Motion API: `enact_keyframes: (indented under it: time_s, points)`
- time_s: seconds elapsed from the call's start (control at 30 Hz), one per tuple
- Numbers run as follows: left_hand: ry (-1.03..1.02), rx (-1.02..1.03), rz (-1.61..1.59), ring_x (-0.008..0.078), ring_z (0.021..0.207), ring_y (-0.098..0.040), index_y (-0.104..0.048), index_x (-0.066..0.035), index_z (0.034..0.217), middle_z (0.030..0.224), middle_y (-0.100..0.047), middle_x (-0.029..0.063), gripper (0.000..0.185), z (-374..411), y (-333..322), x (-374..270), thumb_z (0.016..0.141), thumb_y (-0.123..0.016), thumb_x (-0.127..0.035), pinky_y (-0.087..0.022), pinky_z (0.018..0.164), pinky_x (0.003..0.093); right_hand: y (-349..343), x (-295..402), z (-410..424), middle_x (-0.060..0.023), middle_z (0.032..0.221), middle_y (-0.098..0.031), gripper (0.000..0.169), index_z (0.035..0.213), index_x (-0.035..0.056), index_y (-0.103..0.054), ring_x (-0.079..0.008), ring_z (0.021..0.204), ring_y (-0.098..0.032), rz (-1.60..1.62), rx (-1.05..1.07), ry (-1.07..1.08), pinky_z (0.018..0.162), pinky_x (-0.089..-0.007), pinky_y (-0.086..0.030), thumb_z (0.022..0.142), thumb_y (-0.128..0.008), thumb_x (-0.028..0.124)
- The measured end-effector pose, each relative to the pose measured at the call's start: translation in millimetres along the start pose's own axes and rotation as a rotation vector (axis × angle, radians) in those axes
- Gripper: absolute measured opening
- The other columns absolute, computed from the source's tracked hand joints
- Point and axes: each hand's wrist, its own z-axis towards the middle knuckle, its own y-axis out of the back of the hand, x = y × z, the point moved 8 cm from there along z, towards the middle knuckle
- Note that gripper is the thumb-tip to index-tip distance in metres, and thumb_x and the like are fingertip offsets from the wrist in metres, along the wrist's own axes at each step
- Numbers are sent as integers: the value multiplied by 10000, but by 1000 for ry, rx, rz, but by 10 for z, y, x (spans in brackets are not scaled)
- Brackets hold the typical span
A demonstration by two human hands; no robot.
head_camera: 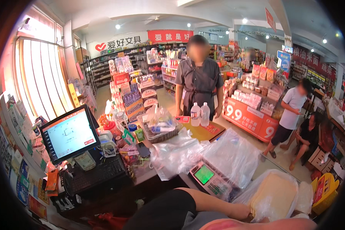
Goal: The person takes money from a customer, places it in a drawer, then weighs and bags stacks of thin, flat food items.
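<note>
My left arm reaches across to the right from a dark sleeve. Its hand [243,211] grips the lower left edge of a clear plastic bag [291,198] holding a stack of pale yellow flat sheets [271,195]; the fingertips are hidden. At the bottom edge my other arm shows partly, its hand out of view. Left of the bag sits an electronic scale [208,179] with a lit green display. Crumpled clear plastic bags [233,155] lie behind and partly against the scale. Two clear plastic bottles [195,115] stand upright on the counter's far end.
A touchscreen monitor [70,133] and black keyboard [99,174] occupy the left. A basket [158,135] bears a filled plastic bag. Someone in dark clothing [199,77] stands across the counter. Two more people are at the right, one standing [293,106], one seated [307,138]. A yellow box [326,191] borders the sheets.
</note>
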Motion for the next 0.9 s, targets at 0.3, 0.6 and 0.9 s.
enact_keyframes:
  time_s: [0.3,0.6,0.9]
  points:
    - [4,-132,36,349,754,-655,-671,-49,837,863,-660,141,192,155,321,160,806,-625,-233,-532,665,445,89,251,36,-239,919,-613,453,895,-19,-624,-443,856,-548,-91,55,-253,749,-560,-388,757,-750,393]
    - [-32,-70,105,304,900,-636,-638,-69,885,1012,-616,108,134,-32,481,49,848,-564,-174,-536,714,416,927,-869,557,-212,779,-611,241,824,5,-664,-409,790,-597,168,49,-801,714,-483,-484,797,-721,238]
    - [-70,134,112,325,889,-680,-690,-63,903,904,-697,148,170,51,-136,171,830,-581,-171,-558,744,441,-304,-185,-91,-185,799,-598,194,805,42,-602,-405,794,-586,220,483,-548,720,-500,-472,695,-711,158]
